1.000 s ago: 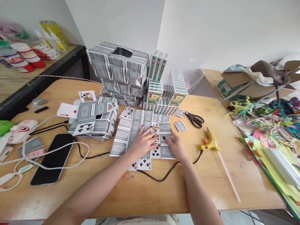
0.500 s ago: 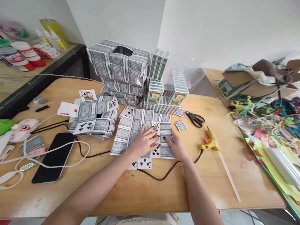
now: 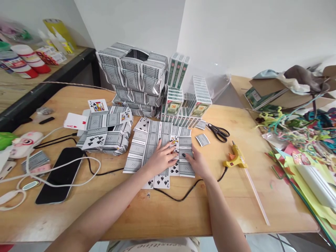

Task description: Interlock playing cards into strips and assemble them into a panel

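A flat panel of joined playing cards point(image 3: 136, 149), mostly backs up, lies on the wooden table in front of me. My left hand point(image 3: 163, 158) rests on its middle with the fingers spread. At the panel's right edge lies my right hand point(image 3: 197, 161), fingers apart, its fingertips on the right column of cards. Between the hands a strip of face-up cards point(image 3: 174, 170) shows. Two spade cards, a six and a seven point(image 3: 162, 182), stick out below the panel. Neither hand grips anything that I can see.
Behind the panel stand stacked card-covered boxes point(image 3: 131, 75) and boxed decks point(image 3: 174, 105). Black scissors point(image 3: 219, 133) and a yellow glue gun point(image 3: 236, 157) lie right, its black cord passing below the panel. Left are a phone point(image 3: 60, 176), white cable and card-covered piece point(image 3: 115, 138).
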### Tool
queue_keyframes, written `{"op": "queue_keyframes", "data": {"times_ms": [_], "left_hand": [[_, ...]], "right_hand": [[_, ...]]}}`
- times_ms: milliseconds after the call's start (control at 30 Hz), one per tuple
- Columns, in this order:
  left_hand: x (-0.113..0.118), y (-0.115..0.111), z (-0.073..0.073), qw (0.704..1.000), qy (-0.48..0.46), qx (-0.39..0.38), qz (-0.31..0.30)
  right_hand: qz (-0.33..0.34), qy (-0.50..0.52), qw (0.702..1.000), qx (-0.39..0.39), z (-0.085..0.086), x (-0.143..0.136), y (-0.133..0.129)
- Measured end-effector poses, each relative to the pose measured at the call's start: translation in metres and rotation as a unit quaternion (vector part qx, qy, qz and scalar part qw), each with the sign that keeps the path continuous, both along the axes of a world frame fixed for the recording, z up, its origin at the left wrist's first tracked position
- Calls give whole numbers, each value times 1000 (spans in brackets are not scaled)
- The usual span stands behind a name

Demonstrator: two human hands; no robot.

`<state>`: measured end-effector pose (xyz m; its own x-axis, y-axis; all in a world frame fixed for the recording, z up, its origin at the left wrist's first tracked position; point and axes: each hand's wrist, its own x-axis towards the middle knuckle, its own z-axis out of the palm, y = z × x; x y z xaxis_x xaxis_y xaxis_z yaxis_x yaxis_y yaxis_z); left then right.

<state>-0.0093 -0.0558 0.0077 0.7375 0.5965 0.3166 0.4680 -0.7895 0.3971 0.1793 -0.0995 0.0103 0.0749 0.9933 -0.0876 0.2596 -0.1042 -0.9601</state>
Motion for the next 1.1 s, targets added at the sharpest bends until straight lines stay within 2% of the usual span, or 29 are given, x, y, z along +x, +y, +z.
{"op": "queue_keyframes", "data": {"times_ms": [200,400,600,767,1100], "left_hand": [[-2,-2,9,1000,-16,-20,11],[-3,-4,22,998,16,-44,-31],[-3,-4,23,998,15,-48,-30],[-4,-4,26,997,1,-48,-66],[-3,-4,25,996,-14,-49,-70]], "right_hand": [[13,-2,1000,4,-3,1,2],[16,-19,1000,0,-1,6,3],[14,10,1000,-14,-1,7,4],[7,13,1000,-15,1,4,3],[-12,-4,1000,-10,-7,5,4]]}}
